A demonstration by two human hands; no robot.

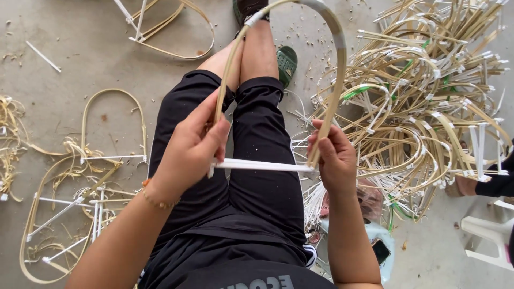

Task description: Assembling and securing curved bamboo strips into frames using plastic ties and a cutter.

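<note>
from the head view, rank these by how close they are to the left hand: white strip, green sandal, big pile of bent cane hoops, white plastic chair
1. white strip: its end is held in the left hand.
2. green sandal: up past the knees.
3. pile of bent cane hoops: on the floor to the right.
4. white plastic chair: at the far right edge.

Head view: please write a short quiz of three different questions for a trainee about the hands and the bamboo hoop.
1. True or false: the left hand holds one end of the hoop.
2. What joins the two hoop ends? A) white strip B) green cord
3. Which side of the person has the big pile?

Key: 1 true. 2 A, the white strip. 3 Right, beyond the right hand.
</note>
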